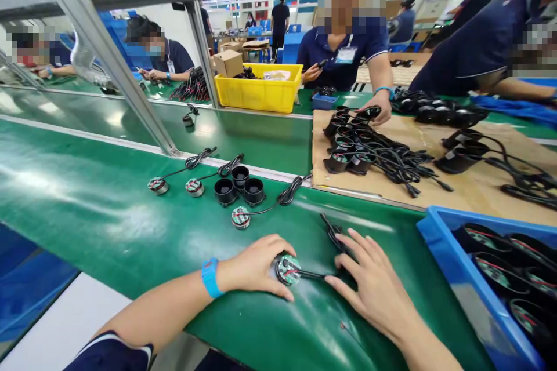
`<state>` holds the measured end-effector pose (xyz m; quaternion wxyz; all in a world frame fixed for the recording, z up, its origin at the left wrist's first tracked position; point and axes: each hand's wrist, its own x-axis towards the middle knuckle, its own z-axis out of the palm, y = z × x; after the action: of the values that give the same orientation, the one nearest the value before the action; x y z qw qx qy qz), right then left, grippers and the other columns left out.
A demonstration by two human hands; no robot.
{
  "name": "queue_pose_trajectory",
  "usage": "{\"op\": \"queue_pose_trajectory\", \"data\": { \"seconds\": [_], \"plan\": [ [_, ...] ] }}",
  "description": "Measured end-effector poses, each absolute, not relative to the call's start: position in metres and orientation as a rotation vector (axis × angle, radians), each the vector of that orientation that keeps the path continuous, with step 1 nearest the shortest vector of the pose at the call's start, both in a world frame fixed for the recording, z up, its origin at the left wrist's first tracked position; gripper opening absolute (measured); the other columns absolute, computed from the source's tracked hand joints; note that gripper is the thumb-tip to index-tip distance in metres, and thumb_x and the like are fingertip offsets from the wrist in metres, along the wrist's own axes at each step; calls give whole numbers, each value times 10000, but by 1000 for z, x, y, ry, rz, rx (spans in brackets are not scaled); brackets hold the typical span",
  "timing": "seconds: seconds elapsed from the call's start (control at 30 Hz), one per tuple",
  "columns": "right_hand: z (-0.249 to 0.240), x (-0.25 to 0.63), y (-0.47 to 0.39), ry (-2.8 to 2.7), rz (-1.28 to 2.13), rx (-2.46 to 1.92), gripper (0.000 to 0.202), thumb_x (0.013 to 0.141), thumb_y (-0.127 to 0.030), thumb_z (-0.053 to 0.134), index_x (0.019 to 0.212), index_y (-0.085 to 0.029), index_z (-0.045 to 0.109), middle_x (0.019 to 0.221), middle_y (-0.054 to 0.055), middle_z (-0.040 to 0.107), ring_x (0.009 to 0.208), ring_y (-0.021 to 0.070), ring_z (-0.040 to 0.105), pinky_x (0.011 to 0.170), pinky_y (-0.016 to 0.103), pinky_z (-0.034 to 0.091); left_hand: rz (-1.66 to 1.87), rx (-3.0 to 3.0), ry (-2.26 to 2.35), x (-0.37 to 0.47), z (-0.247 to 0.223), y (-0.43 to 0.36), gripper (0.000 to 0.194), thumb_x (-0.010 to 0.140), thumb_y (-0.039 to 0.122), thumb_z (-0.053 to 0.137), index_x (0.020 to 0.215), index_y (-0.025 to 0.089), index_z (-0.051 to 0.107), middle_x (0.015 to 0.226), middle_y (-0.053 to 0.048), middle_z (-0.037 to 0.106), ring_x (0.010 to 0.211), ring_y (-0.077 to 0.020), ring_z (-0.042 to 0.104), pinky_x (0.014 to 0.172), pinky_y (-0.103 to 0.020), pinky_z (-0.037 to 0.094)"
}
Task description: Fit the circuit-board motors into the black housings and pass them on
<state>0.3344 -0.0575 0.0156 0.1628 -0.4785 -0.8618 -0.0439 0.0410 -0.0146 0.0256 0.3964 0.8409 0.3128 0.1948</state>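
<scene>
My left hand [263,269] curls its thumb and fingers around a round unit with a green circuit board [288,271] on the green work surface. From its board a black cable [312,275] runs right to my right hand [372,275]. That hand has its fingers spread over the bundled part of the cable, the thumb near the straight run; the palm hides some of it. Beyond my left hand lies another board unit [241,218] with a coiled cable. Three black cups [225,191] stand behind it, and two more board units [194,187] lie to their left.
A blue bin [439,255] of black cups with boards stands at right. Cardboard [391,185] behind holds cupped units and cables, where a co-worker's hand [383,107] reaches in. A metal post [108,64] rises at left; a yellow bin [256,93] stands farther back.
</scene>
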Motion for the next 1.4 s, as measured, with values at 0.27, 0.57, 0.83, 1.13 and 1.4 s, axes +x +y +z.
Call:
{"op": "queue_pose_trajectory", "data": {
  "seconds": [0.27,0.57,0.83,1.13,1.4],
  "plan": [
    [26,312,-67,-2354,114,-1456,458,864,-641,635,1106,-253,643,1056,61,707,1017,270,647,1085,581,324,534,2026,749,40,29,-10,595,740,594,813,1156,198,660,1125,-82,717,1020,-243,676,904,-324,500],
    [21,270,-64,-2244,687,-1306,666,812,-559,738,1354,-232,533,1116,88,697,925,224,695,808,354,591,514,2240,738,38,32,-19,675,788,617,755,1288,194,591,1198,-122,665,1096,-288,622,986,-395,473],
    [19,264,-66,-2204,583,-1213,365,867,-403,691,1188,-253,603,947,32,701,625,121,647,543,213,557,688,2676,1378,-28,93,64,628,922,426,688,1461,215,445,1473,-151,511,1407,-334,401,1142,-501,288],
    [18,271,-68,-2133,427,-1250,309,837,-396,717,1100,-243,665,1070,74,713,663,127,665,582,214,583,557,2735,1320,-14,103,117,603,674,480,898,1159,200,674,1158,-116,697,1317,-375,499,1126,-540,257],
    [45,306,-71,-1793,201,-1513,375,831,-489,732,1096,-231,667,1064,50,684,604,94,558,545,227,543,770,2379,1075,47,83,21,791,501,812,804,933,180,602,922,-40,590,881,-239,572,860,-384,452]
  ]
}}
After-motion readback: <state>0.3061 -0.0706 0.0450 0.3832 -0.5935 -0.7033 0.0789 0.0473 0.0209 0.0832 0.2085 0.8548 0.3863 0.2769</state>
